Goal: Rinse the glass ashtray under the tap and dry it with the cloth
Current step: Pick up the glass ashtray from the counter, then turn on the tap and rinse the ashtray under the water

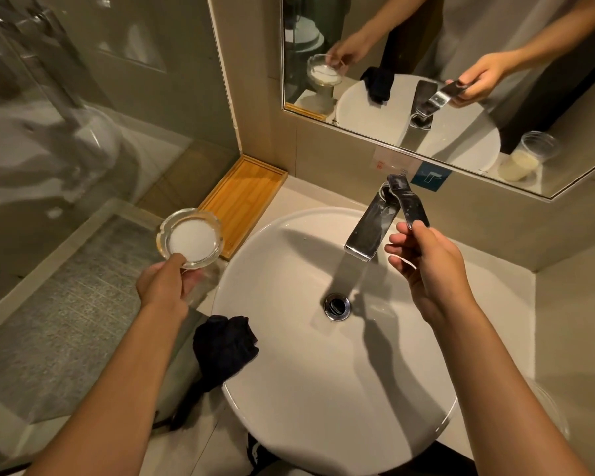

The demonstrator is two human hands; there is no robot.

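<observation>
The left hand (pixel 165 286) holds the ashtray (pixel 190 238) by its near rim, thumb on top and fingers beneath, out past the basin's (pixel 289 424) left edge, beside the tray (pixel 244 201). The cloth (pixel 224 348) lies bunched over the basin's near-left rim. At right, the right hand (pixel 426 269) pinches the lever (pixel 411 204) above the spout (pixel 366 235). The step appears to be turning the water on; next the ashtray must come rightward under the spout.

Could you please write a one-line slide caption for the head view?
Left hand holds glass ashtray beside basin; right hand grips tap lever.
</observation>
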